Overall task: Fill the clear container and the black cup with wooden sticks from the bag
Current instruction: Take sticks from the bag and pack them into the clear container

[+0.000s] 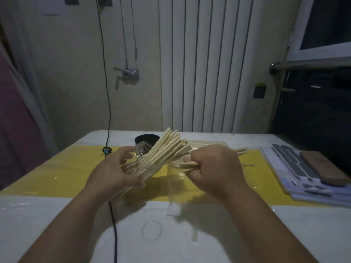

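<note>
My left hand (115, 171) grips the clear container (144, 158), tilted with its mouth toward the far right. A thick bundle of wooden sticks (167, 149) pokes out of that mouth. My right hand (214, 166) holds a smaller bunch of sticks (187, 165) just right of the container, their ends pointing left. The black cup (146, 139) stands upright behind the container, partly hidden by it. More sticks (207, 144) lie behind my right hand in a clear bag, whose plastic (177, 179) spreads over the table below my hands.
The table (57, 215) is white with a yellow mat (57, 173) across it. A black cable (114, 224) runs along the table past my left arm. A clear lid (152, 230) lies near the front. Papers with a brown block (321, 169) sit at the right edge.
</note>
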